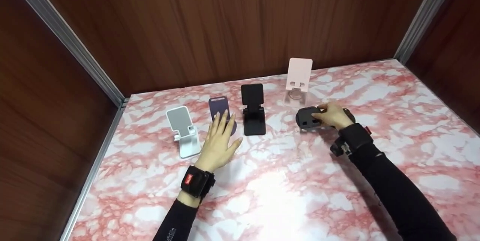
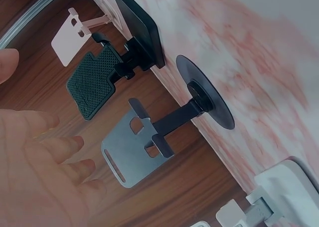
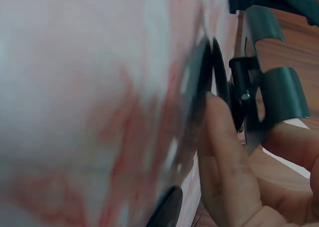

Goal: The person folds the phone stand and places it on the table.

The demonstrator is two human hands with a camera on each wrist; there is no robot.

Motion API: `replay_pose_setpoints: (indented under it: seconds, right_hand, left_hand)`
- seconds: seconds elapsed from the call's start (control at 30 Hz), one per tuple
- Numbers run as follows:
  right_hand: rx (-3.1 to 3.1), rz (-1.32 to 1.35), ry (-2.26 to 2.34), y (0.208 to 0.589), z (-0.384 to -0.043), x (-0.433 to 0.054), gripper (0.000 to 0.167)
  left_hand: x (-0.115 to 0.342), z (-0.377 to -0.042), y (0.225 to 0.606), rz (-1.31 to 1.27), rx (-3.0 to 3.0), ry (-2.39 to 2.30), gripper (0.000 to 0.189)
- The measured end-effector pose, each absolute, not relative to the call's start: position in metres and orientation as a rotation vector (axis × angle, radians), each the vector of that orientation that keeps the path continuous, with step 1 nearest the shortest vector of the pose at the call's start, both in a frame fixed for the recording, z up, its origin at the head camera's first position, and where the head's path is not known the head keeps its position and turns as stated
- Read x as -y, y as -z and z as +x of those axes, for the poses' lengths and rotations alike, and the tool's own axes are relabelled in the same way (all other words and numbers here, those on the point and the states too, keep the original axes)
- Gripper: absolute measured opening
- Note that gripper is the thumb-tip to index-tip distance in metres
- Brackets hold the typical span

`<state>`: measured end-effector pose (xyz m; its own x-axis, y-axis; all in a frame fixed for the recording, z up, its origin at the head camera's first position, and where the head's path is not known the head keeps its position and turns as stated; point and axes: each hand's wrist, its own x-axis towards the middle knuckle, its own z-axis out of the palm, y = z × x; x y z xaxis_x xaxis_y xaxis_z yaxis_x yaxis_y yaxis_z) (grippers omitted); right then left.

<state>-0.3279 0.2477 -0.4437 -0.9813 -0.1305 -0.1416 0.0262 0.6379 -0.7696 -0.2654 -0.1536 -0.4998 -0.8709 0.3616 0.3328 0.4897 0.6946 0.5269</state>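
Right fingers (image 3: 227, 142) pinch a dark stand (image 1: 307, 116); the pink stand (image 1: 299, 74) is just behind them, a dark rounded item (image 1: 350, 115) to their right partly hidden. Left fingers (image 1: 222, 121), straight, partly block the purple stand (image 1: 219, 106), between the white stand (image 1: 179, 121) and black stand (image 1: 253, 95).
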Motion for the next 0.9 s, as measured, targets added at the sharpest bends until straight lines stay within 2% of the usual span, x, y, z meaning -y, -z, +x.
replay_pose_setpoints:
  seconds: [0.3,0.47,0.6,0.83,0.9]
  right_hand:
    - [-2.869,-0.239,0.963,0.448,-0.332,-0.245,0.048]
    - [-2.977,-0.273,0.827,0.466,-0.347,-0.247,0.044]
    - [-3.002,-0.262,0.742,0.484,-0.362,-0.252,0.034]
    - [-3.005,-0.253,0.685,0.447,-0.333,-0.234,0.027]
    - [-3.042,-0.267,0.638,0.448,-0.332,-0.232,0.027]
  left_hand:
    - [0.150,-0.256,0.484,-0.695,2.726,0.949,0.080]
    - [0.159,-0.282,0.523,-0.669,2.739,0.827,0.083]
    - [0.161,-0.288,0.533,-0.676,2.736,0.726,0.082]
    - [0.163,-0.295,0.544,-0.657,2.756,0.588,0.084]
    - [0.163,-0.295,0.544,-0.655,2.762,0.586,0.084]
